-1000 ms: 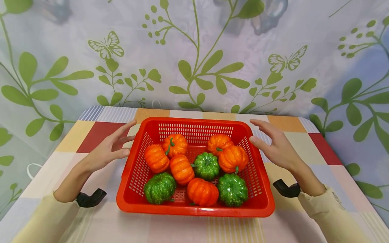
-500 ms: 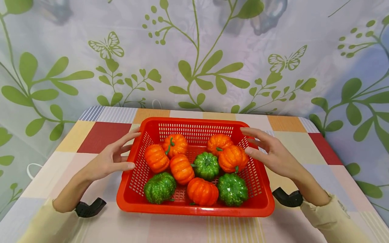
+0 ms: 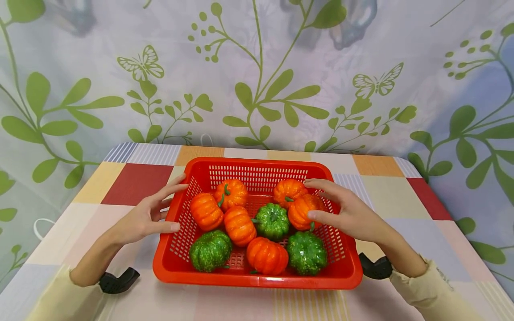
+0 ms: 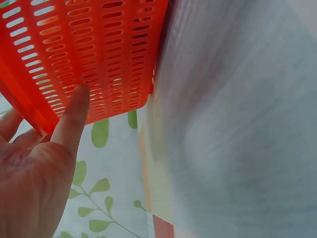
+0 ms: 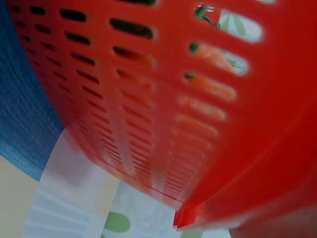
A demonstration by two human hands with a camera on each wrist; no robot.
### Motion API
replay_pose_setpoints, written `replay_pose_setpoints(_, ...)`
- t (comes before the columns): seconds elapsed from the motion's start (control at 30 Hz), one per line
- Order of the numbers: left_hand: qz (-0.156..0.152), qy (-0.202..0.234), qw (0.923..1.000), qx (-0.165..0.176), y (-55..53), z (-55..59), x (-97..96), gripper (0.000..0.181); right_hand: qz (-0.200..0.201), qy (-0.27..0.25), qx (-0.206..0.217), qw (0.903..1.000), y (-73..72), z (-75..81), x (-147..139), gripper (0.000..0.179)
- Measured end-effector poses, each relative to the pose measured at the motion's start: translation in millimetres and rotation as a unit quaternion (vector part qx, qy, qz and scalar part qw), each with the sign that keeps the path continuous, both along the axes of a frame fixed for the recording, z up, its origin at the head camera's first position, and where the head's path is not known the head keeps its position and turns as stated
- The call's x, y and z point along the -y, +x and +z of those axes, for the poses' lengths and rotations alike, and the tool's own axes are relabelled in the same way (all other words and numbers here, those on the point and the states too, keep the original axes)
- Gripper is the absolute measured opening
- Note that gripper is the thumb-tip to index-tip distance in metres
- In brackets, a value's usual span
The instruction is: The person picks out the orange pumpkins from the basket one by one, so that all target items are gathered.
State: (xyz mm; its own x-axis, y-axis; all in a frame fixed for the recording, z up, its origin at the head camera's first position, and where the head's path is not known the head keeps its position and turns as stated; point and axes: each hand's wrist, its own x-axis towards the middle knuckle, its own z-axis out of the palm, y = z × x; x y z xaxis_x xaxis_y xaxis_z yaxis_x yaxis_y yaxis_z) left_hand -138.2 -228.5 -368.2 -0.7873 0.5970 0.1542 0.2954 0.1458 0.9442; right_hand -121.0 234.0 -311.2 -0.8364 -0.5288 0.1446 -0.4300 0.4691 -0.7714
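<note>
We see the left hand (image 3: 140, 221) and the right hand (image 3: 353, 215), both with fingers loosely spread and holding nothing, at the two side rims of the red basket (image 3: 257, 280); whether they touch it, we cannot tell. Inside it lie six orange pumpkins (image 3: 239, 226) and three green pumpkins (image 3: 272, 223); below is a checked cloth (image 3: 405, 191).
</note>
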Motion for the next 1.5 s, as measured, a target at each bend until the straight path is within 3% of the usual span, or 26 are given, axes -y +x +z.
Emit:
replay_pose_setpoints(0.43, -0.015, 0.025, 0.9996, -0.002, -1.1, -5.0, 1.7, 0.077, -0.003, 0.074, -0.073, 0.9946, -1.8, -5.5, 8, 0.052)
replay_pose_setpoints(0.77, -0.009, 0.025, 0.9996, -0.002, -1.8, -7.1, 2.5, 0.077, -0.012, 0.117, -0.086, 0.9894, -1.6, -8.0, 9, 0.046)
replay_pose_setpoints(1.5, -0.010, 0.027, 0.9996, -0.002, -1.7, -8.5, 2.3, 0.076, -0.014, 0.107, -0.098, 0.9892, -1.6, -12.0, 9, 0.037)
